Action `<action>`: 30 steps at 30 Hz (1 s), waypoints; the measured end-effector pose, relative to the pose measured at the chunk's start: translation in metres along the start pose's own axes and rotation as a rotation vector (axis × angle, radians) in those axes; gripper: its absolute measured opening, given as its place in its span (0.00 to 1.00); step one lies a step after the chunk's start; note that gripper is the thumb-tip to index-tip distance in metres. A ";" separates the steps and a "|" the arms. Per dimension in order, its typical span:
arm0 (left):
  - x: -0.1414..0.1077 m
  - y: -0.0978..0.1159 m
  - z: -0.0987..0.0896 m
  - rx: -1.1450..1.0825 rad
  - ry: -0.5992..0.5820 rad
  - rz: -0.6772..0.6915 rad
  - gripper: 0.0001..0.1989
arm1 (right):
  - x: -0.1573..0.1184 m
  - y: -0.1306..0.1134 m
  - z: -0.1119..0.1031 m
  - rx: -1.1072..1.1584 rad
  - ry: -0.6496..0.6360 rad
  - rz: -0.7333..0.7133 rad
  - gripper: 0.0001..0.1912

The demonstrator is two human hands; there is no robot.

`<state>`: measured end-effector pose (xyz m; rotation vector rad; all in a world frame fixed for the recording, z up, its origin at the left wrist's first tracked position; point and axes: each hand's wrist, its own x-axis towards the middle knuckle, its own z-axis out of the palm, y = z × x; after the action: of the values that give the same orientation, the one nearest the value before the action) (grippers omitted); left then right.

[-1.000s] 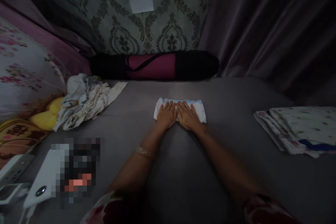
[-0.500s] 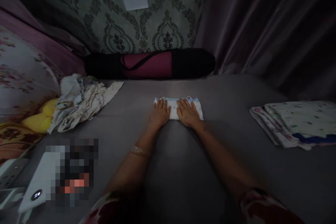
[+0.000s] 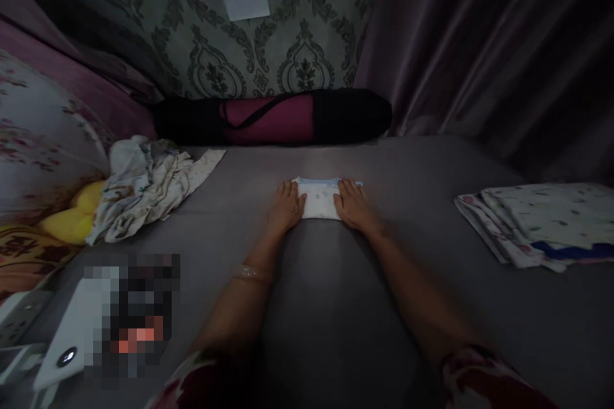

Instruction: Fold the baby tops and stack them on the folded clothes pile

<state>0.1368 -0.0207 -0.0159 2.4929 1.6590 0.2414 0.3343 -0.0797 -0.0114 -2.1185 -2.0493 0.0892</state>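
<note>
A small folded white cloth (image 3: pixel 320 200) with a blue edge and a faint print lies flat on the grey sheet (image 3: pixel 326 307). My left hand (image 3: pixel 288 206) rests palm down over its left end, the thumb lying along the cloth. On the right end lies my right hand (image 3: pixel 354 204), fingers stretched forward and its thumb pointing inward. Both hands are open and touch the cloth from above. Its middle shows between them, while the two ends are partly hidden under the fingers.
Folded printed cloths (image 3: pixel 547 220) are stacked at the right. Crumpled printed cloth (image 3: pixel 148 185) lies at the left beside a yellow cushion (image 3: pixel 74 214). A long black and pink bag (image 3: pixel 273 120) lies along the wall. Near left are a white device (image 3: pixel 71 332) and a blurred-out patch.
My hands have slid apart, from nearer the cloth's middle outward to its two ends. More of the cloth's middle now shows.
</note>
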 end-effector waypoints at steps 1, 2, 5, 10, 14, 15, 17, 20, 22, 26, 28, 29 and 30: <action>0.001 -0.001 0.000 -0.010 0.005 -0.004 0.31 | 0.001 0.002 0.001 0.008 0.001 -0.002 0.31; 0.001 -0.002 0.000 -0.018 0.018 -0.013 0.31 | 0.002 0.005 0.002 0.016 0.009 0.000 0.31; 0.001 -0.006 -0.001 -0.029 0.090 -0.031 0.30 | 0.004 0.016 0.003 0.026 0.064 0.043 0.32; 0.002 -0.012 -0.002 -0.058 0.004 -0.029 0.31 | 0.005 0.028 0.008 0.025 0.056 0.083 0.33; 0.004 -0.017 -0.001 -0.075 -0.007 -0.039 0.30 | 0.005 0.030 0.010 0.030 0.058 0.078 0.32; 0.004 -0.018 -0.002 -0.081 -0.016 -0.038 0.29 | 0.005 0.031 0.010 0.034 0.054 0.077 0.32; 0.004 -0.020 -0.004 -0.084 -0.038 -0.043 0.29 | 0.004 0.031 0.008 0.039 0.044 0.073 0.32; 0.001 -0.013 -0.009 -0.037 -0.005 -0.070 0.28 | 0.004 0.026 0.002 0.031 0.052 0.097 0.32; -0.003 -0.002 -0.012 0.018 0.075 -0.057 0.28 | 0.004 0.015 -0.004 0.016 0.085 0.101 0.32; -0.011 0.028 -0.013 0.058 0.153 0.119 0.28 | 0.003 -0.018 -0.013 0.010 0.120 -0.058 0.31; -0.013 0.037 -0.010 0.047 0.104 0.158 0.28 | 0.002 -0.031 -0.011 0.011 0.090 -0.132 0.30; -0.013 0.040 -0.008 0.040 0.067 0.150 0.28 | 0.001 -0.035 -0.009 0.012 0.061 -0.150 0.30; -0.012 0.041 -0.006 0.034 0.030 0.131 0.28 | 0.001 -0.038 -0.006 0.014 0.029 -0.152 0.30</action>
<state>0.1673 -0.0476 -0.0027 2.6397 1.5246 0.2675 0.2984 -0.0787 0.0011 -1.9362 -2.1778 0.0498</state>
